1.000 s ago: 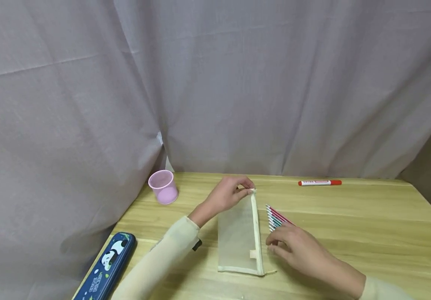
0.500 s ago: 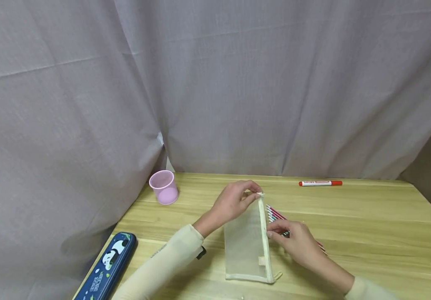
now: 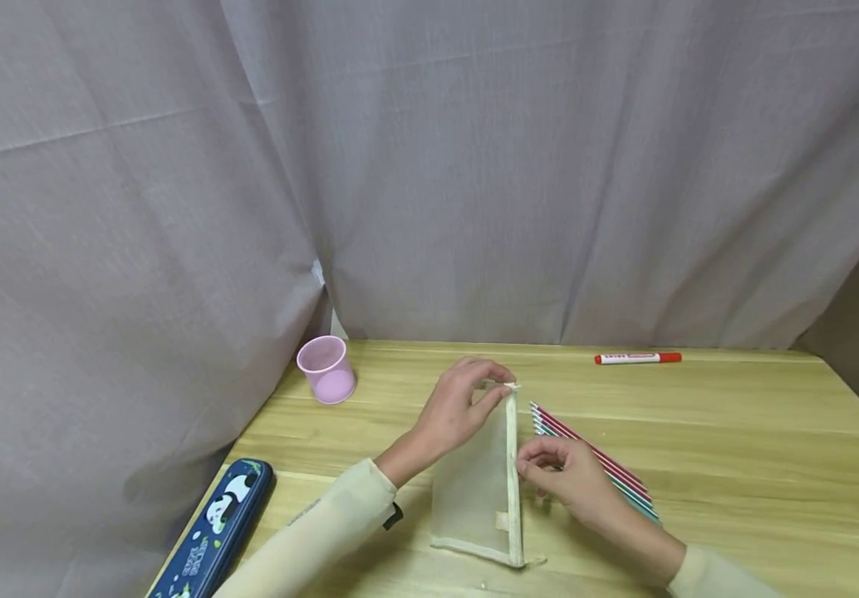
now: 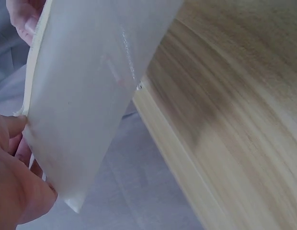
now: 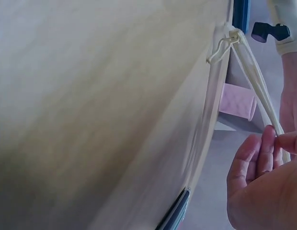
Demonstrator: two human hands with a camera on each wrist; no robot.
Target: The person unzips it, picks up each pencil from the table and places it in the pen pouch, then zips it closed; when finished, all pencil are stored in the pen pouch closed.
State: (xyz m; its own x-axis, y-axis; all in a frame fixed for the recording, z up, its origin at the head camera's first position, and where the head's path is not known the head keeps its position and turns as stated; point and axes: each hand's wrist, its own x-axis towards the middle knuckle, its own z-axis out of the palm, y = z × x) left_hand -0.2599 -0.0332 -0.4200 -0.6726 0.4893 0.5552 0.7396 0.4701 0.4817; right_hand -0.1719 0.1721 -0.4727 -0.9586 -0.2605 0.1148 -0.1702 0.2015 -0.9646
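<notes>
A cream mesh zipper pouch (image 3: 467, 494) is held on edge over the wooden table, its zipper edge facing right. My left hand (image 3: 455, 411) pinches the far end of that zipper edge between thumb and fingers; the left wrist view shows this hand (image 4: 19, 179) gripping the corner of the see-through mesh (image 4: 86, 96). Farther along the same edge, my right hand (image 3: 575, 477) pinches the zipper strip. The right wrist view has its thumb and fingers (image 5: 263, 163) on the strip, and a zipper pull loop (image 5: 219, 50) hanging at the other end. Several red and green pencils (image 3: 612, 469) lie just beyond the right hand, partly hidden.
A pink cup (image 3: 328, 374) stands at the back left. The navy pencil case with pandas (image 3: 213, 523) lies along the table's left edge. A red-capped marker (image 3: 637, 359) rests near the back edge, before a grey curtain (image 3: 444, 166).
The right hand has moved left and away from the body, from beside the pencils onto the zipper edge. The left hand keeps its hold; the pouch shifted slightly right, then back.
</notes>
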